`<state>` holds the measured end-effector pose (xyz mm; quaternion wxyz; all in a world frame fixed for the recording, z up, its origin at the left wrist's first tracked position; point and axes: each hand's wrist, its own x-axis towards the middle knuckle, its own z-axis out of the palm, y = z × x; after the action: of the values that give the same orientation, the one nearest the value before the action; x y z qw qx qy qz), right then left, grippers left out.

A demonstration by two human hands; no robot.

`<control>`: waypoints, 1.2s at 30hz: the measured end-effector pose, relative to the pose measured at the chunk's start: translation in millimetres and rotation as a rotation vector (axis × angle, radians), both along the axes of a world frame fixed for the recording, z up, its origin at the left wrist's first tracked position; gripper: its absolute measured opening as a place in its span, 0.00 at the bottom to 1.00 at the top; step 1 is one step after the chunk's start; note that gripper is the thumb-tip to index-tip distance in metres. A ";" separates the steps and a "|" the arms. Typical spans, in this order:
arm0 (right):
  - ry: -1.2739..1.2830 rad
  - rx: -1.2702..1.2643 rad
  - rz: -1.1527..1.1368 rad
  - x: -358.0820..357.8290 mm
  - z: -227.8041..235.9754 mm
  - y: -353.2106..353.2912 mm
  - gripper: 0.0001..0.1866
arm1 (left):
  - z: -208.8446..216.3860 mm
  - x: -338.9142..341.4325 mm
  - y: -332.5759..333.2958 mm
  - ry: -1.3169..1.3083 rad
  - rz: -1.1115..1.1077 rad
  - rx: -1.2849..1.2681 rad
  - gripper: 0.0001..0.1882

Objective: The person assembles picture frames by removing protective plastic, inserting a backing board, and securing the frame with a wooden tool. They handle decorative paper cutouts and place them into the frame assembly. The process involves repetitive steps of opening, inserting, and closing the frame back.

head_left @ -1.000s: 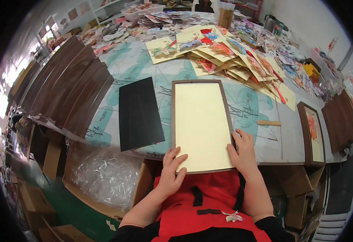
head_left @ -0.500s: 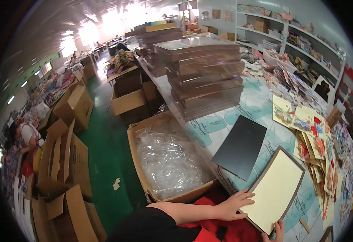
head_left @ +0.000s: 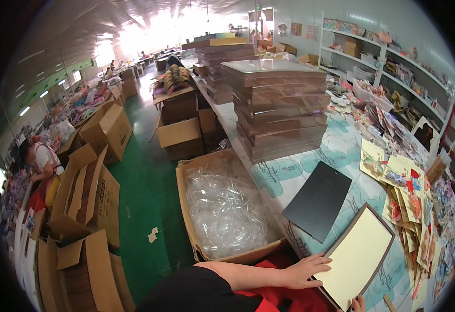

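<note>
A dark-rimmed picture frame with a cream inner panel lies tilted on the table before me. My left hand rests over its left edge, fingers stretched out and lying on the rim and panel. At the frame's near end, my right hand grips the rim; only its fingers show, the rest cut off by the lower border. A black backing board with a small hole lies flat just beyond the frame.
Wrapped stacked frames tower at the table's far side. Left of the table, a cardboard box holds clear plastic wrap. Cream cards with colourful cutouts pile up at right. Open cartons line the green floor; a person bends at far left.
The whole view has shifted, so the surroundings appear further right and a little lower. Both hands stay at the frame, and less of my right hand shows.
</note>
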<state>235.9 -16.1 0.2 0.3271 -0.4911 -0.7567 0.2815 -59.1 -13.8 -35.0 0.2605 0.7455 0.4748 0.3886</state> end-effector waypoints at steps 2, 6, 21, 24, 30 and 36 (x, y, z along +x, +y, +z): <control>-0.001 0.008 -0.008 2.1 -2.1 -0.1 0.22 | 0.2 0.2 -0.4 0.006 0.002 0.003 0.29; 0.005 0.080 -0.123 -8.3 4.4 -4.6 0.19 | 7.3 -1.1 -2.3 0.129 0.049 0.056 0.29; 0.519 -0.291 -0.383 -23.3 27.0 5.0 0.12 | 8.2 15.7 10.0 0.294 -0.030 0.453 0.24; 0.588 -0.249 -0.381 -28.8 32.9 17.1 0.16 | 7.4 16.4 11.5 0.311 -0.010 0.481 0.25; 0.241 -0.280 -0.236 -2.9 11.0 73.8 0.17 | 8.3 14.8 11.4 0.284 -0.040 0.487 0.23; -0.096 -0.177 -0.231 -22.4 27.2 88.6 0.15 | 11.6 11.1 16.9 0.248 -0.129 0.483 0.18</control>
<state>213.5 72.4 27.5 0.2763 -0.6146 -0.6822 0.2840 -48.0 3.1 -23.4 0.0396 0.8566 0.3482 0.3788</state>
